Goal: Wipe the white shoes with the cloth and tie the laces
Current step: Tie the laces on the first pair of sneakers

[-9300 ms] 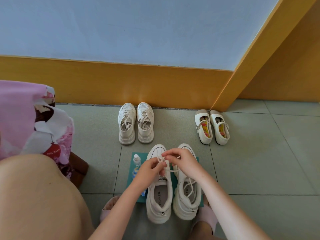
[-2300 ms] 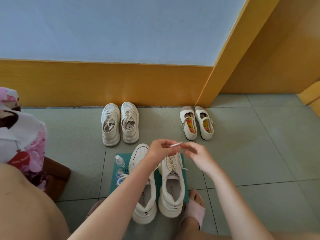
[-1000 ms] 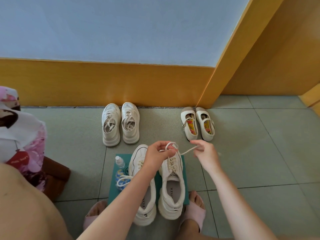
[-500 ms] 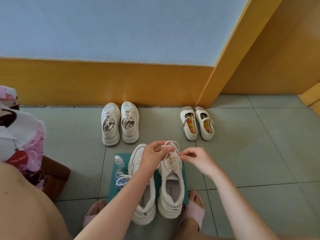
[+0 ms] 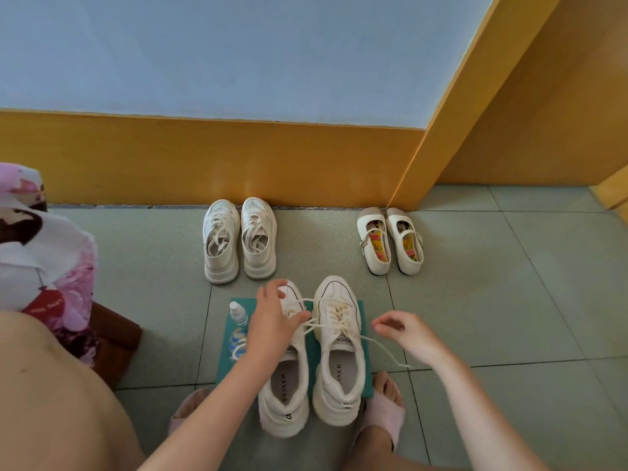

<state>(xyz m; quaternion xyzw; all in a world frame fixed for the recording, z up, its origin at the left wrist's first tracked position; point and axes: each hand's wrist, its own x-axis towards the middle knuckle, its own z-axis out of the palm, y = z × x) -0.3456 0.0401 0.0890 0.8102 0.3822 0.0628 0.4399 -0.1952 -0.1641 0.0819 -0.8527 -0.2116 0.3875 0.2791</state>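
Since half a second ago my hands have come apart: the loop they held together over the right shoe's toe is gone, and the lace runs loose. My left hand [image 5: 275,321] now lies over the front of the left shoe [image 5: 283,385], fingers curled, pinching the lace [image 5: 382,348] of the right shoe [image 5: 339,365] where two strands cross over to it. My right hand [image 5: 404,331] hovers to the right of that shoe, fingers loosely curled, holding nothing that I can see. The lace's free end trails over the floor [image 5: 509,300] beneath it.

Both shoes stand side by side, toes away from me, on the teal cloth [image 5: 227,372]. A small bottle [image 5: 238,312] sits at the cloth's left edge, just beside my left hand. My feet in pink slippers [image 5: 384,416] flank the heels. Farther off, by the wall [image 5: 306,164], stand a pair of sneakers [image 5: 238,239] and a pair of strap shoes [image 5: 390,243]. Flowered fabric [image 5: 44,260] shows at far left.
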